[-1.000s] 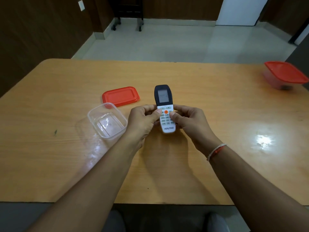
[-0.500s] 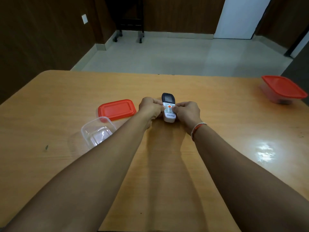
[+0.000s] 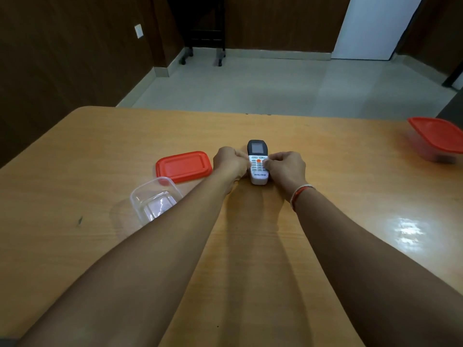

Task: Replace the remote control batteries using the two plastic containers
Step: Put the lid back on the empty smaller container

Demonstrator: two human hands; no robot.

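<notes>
A white remote control (image 3: pixel 258 162) with a dark screen end lies face up near the middle of the wooden table (image 3: pixel 350 196). My left hand (image 3: pixel 229 162) grips its left side and my right hand (image 3: pixel 286 167) grips its right side, fingers curled over the buttons. An open clear plastic container (image 3: pixel 154 200) stands to the left, partly behind my left forearm, with nothing visible inside. Its red lid (image 3: pixel 183 166) lies flat just beyond it. A second clear container with a red lid on (image 3: pixel 437 139) stands at the far right edge.
Beyond the table's far edge lie a tiled floor, dark wood walls and a wheeled stand (image 3: pixel 203 33). A bright light reflection (image 3: pixel 407 230) shines on the right part of the tabletop. A small dark mark (image 3: pixel 80 220) sits on the left.
Both arms have stretched forward, carrying the remote away from me toward the table's middle. The remote went from held up in front of me to low at the tabletop.
</notes>
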